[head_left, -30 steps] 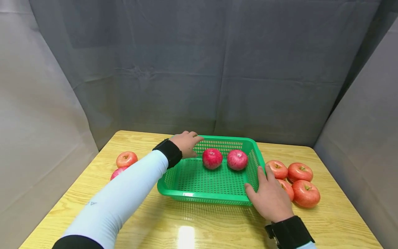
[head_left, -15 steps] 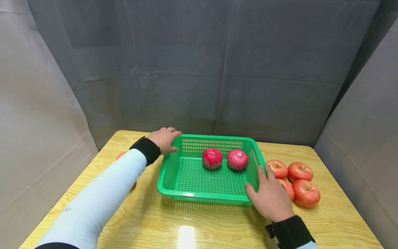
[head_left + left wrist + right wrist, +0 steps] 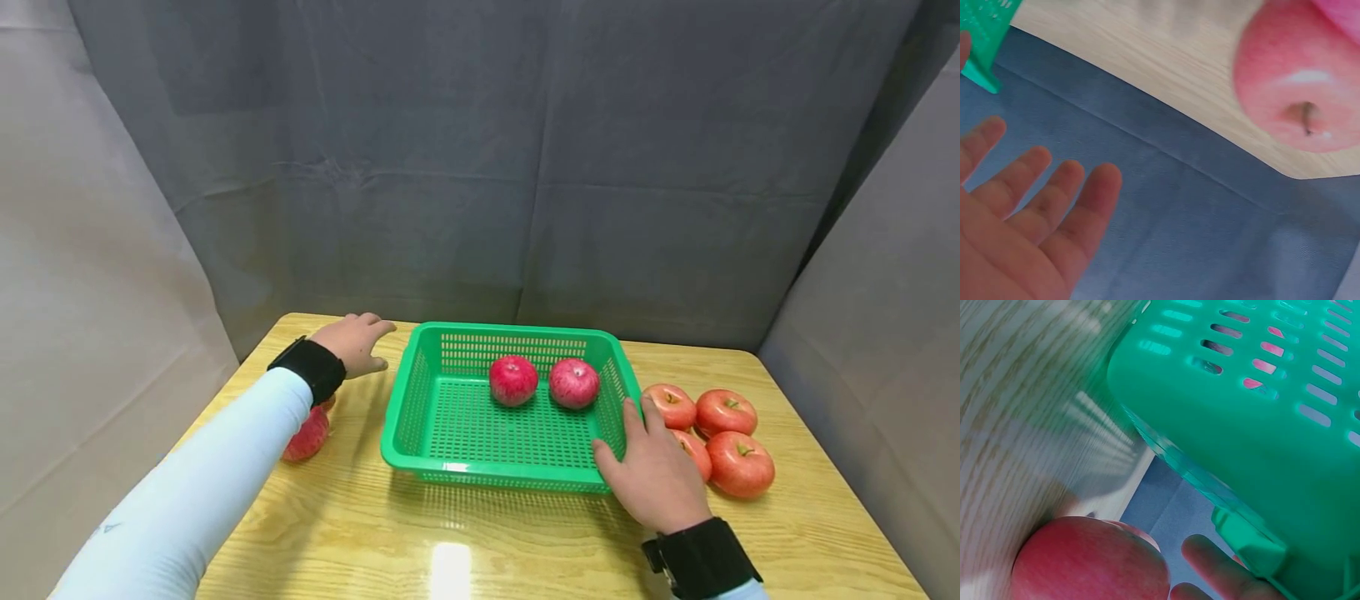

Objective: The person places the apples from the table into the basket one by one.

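In the head view a green plastic basket stands on the wooden table, holding two dark red round fruits. Left of it, my left hand hovers with fingers spread, nothing in them. The left wrist view shows its bare palm and fingers, with a red apple some way off. Under my left forearm a dark red fruit is partly hidden. My right hand lies at the basket's near right corner, thumb over the rim and straight fingers along the outer side, as the right wrist view also shows.
Several red apples cluster on the table right of the basket, close beside my right hand; one looms near the right wrist camera. A grey cloth hangs behind the table, with paler cloth panels at both sides.
My left hand has moved left, from over the basket's far left rim to beyond the basket, its forearm sweeping over the fruit there. Right hand and basket stay put.
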`<state>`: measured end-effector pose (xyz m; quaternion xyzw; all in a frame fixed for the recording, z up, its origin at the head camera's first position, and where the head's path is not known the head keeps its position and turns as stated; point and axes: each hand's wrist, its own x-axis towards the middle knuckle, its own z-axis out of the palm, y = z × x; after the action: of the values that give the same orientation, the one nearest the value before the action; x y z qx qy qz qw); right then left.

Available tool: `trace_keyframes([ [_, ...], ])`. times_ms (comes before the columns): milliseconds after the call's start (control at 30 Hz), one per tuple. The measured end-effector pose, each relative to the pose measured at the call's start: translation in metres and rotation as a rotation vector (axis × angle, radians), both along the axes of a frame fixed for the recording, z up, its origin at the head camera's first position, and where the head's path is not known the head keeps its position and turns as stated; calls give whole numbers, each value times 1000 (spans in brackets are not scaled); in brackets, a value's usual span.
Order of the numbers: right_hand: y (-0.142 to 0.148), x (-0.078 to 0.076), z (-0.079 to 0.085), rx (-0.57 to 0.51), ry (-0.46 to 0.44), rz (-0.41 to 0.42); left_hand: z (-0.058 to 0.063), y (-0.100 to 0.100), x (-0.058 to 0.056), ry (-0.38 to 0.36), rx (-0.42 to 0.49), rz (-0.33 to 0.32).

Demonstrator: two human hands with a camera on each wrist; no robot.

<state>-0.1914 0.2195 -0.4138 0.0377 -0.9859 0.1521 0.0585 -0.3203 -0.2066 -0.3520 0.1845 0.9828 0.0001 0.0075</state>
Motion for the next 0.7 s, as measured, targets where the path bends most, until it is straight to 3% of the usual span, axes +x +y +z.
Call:
trace_keyframes([
  [167,-1,1,2,-4,-2,0,-6,-18,3,3,3,7],
  [433,-1,1,1,-8,4,-2,-17,-45,7,-25,6,75],
  [700,-1,1,0,-8,-5,-4,-36,-67,6,-27,-8,124],
])
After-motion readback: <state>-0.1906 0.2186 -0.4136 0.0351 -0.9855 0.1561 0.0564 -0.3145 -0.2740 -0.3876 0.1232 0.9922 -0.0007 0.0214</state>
